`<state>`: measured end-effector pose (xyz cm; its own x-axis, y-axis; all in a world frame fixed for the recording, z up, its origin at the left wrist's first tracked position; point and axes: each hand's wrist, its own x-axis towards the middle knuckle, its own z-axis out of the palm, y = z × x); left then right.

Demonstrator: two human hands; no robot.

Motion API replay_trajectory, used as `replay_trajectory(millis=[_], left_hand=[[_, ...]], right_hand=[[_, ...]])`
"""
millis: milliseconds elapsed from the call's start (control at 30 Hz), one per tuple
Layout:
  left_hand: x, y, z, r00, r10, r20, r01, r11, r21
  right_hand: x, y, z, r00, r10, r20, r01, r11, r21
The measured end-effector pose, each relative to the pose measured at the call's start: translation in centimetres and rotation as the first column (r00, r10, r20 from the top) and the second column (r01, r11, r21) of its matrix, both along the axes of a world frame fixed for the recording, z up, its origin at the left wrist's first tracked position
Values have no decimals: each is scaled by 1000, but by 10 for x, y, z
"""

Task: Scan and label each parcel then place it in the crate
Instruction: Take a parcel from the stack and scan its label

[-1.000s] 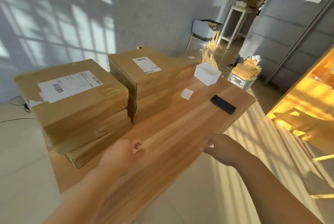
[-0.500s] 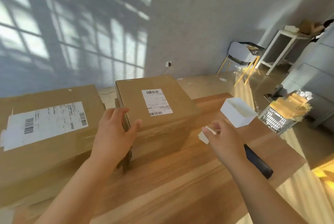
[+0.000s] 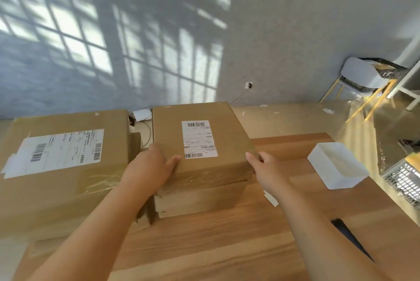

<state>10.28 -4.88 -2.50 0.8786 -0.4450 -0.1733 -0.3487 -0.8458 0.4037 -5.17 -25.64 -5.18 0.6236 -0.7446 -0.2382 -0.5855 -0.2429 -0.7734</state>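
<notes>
Left hand (image 3: pixel 148 168) and right hand (image 3: pixel 267 168) grip top parcel (image 3: pixel 200 140) by near corners only; likely to tip toward table (image 3: pixel 227 246) far edge on lifting.

A parcel stack (image 3: pixel 200 162) stands on the table (image 3: pixel 227 246), tray (image 3: pixel 336 170) right.

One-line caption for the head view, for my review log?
The left hand and right hand grip the top parcel of a stack on the wooden table.

Wooden table (image 3: pixel 227 246): parcel stacks (image 3: pixel 200 200), white tray (image 3: pixel 347 182), paper slip (image 3: pixel 271 200).
</notes>
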Motion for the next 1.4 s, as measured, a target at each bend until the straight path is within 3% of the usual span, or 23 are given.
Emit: replay_trajectory(millis=[233,433,633,833,1000,1400], left_hand=[[-39,-3,11,990,137,-30,-140,962,-234],[-103,2,5,974,223,-46,-207,780,-591],[-169,19,-12,976,185,-118,-213,677,-705],[-228,45,-48,970,154,-188,-242,666,-706],[-275,70,-82,959,144,-244,-269,731,-627],[-308,69,-159,862,198,-466,-404,824,-397]], right_hand=[[-18,-25,-4,990,86,110,-93,994,62],[-65,-38,-4,956,54,289,-116,973,202],[-138,-27,-15,960,114,255,-159,973,166],[-211,-8,-47,980,178,84,-189,972,142],[-261,16,-70,973,217,-75,-200,962,183],[-283,11,-116,837,356,-417,-284,932,225]])
